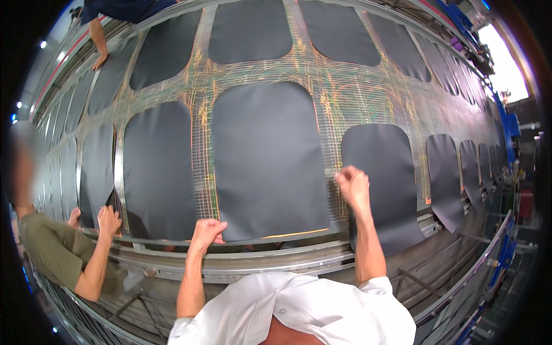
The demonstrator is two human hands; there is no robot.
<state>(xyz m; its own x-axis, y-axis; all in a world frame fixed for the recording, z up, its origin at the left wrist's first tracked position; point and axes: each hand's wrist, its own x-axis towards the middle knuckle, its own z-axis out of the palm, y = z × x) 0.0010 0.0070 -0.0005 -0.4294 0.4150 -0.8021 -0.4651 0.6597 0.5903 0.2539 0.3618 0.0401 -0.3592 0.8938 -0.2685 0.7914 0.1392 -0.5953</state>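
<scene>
Plainly, one dark grey sheet (pixel 270 161) lies right in front of the person, flat on a wide table (pixel 201 172) ruled with fine green and orange lines. It looks matte and smooth, with faint soft ripples; its far corners are rounded, its near ones squarer, and a thin yellow-orange strip shows along its near edge, close to a metal rail (pixel 287 261).

The left hand (pixel 207 233) is at the sheet's near left corner, fingers bunched together with the thumb; I cannot tell whether they pinch the corner. The right hand (pixel 353 183) is raised between this sheet and the right sheet (pixel 379 167), fingers curled in and pressed together, the tips blurred.

Counting, at least six such sheets stand out in the near row and six in the far row; toward both ends they grow too narrow to number. The right sheet's near end bends down over the table's edge.

Two other people show: one in a green shirt (pixel 54 244), both hands at a near-row sheet (pixel 96 167) on the left, and one in dark blue clothing (pixel 123 8), with one hand (pixel 100 61) visible across the table.
</scene>
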